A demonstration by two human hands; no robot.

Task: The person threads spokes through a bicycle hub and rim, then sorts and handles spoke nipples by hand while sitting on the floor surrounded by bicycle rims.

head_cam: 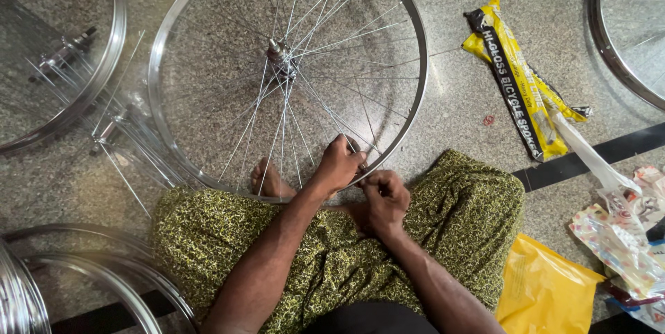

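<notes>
Both hands meet at the near edge of a bicycle wheel rim (409, 109) that lies flat on the speckled stone floor (457, 92), right in front of the seated person's crossed legs. The left hand (337, 166) reaches slightly farther forward, its fingers curled inward over the rim's inner side where a thin spoke (331, 114) comes down to meet it; it looks pinched on that spoke end, though the fingertips hide the contact itself. The right hand (385, 194) sits just behind and beside it, closed narrowly on something small at the rim's outer side, too small to make out. The spoke's long axis runs from the hands up and away to the hub (280, 53) at the wheel's centre, so the work lies straight ahead of the person, with the left hand the nearer to it. A bare foot (267, 178) rests inside the rim, just left of the hands. The legs are wrapped in a green patterned cloth (457, 216). Further out, a yellow and black packet of spokes (516, 74) lies to the right, a yellow plastic bag (544, 292) beside the knee, and other rims (114, 50) around.
</notes>
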